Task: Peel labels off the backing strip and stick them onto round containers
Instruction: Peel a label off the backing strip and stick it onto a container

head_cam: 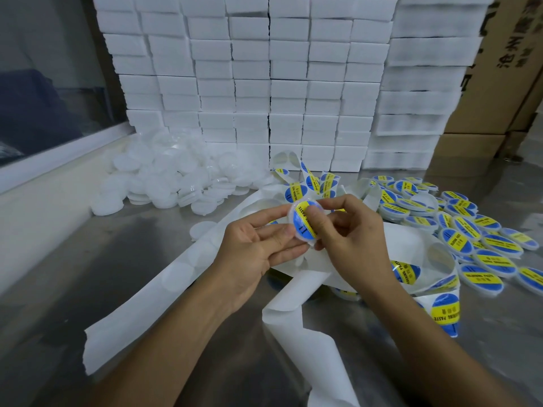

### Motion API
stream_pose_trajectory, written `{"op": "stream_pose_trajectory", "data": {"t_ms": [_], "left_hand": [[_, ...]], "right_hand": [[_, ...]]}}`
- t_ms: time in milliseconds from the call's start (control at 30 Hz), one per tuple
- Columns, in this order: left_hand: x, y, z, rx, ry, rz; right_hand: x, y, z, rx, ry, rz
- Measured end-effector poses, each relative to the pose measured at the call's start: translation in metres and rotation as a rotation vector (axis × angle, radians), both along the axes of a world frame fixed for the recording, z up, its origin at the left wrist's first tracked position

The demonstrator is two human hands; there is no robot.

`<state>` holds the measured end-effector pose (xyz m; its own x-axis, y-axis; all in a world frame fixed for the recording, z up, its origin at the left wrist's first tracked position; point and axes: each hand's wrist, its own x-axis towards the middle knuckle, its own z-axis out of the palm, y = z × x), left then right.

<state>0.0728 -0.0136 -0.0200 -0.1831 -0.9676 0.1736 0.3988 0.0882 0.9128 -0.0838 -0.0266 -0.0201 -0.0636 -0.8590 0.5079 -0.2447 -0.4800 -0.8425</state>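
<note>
While left hand [258, 248] grips round container [302, 223] by edge, right hand [346, 230] pinches it, thumb pressing blue-yellow label [304, 214].

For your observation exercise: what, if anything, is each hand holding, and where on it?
Both hold one round container. The left hand grips its left rim; the right hand holds the right edge, thumb pressing the label on top.

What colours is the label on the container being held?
Blue with a yellow band across it carrying dark print, on the label; head view shows it.
</note>
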Motion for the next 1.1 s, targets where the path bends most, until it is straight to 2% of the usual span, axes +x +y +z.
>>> {"op": "stream_pose_trajectory", "data": {"t_ms": [167, 267, 467, 533, 633, 767, 900, 1100], "left_hand": [[-0.001, 0.001, -0.003, -0.049, -0.062, 0.009], [-0.001, 0.002, -0.003, -0.053, -0.087, 0.018], [0.002, -0.001, 0.001, -0.034, -0.049, 0.143], [0.003, -0.003, 0.001, -0.001, -0.079, 0.218], [0.002, -0.003, 0.0, 0.016, -0.123, 0.299], [-0.002, -0.001, -0.001, -0.078, -0.208, 0.264], [-0.005, 0.0, -0.001, -0.103, -0.256, 0.261], [0.005, -0.004, 0.0, -0.038, -0.149, 0.31]], "right_hand": [[0.0, 0.003, 0.002, 0.073, -0.015, -0.072], [-0.004, -0.001, 0.002, 0.065, -0.074, -0.031], [-0.007, -0.002, 0.0, 0.031, -0.005, 0.183], [-0.007, -0.001, 0.001, 0.061, 0.036, 0.243], [-0.005, -0.001, 0.001, 0.135, -0.01, 0.315], [-0.005, -0.002, 0.001, 0.101, -0.086, 0.207], [-0.006, -0.004, -0.001, 0.048, -0.078, 0.145], [-0.001, -0.002, -0.003, 0.031, -0.002, 0.206]]}}
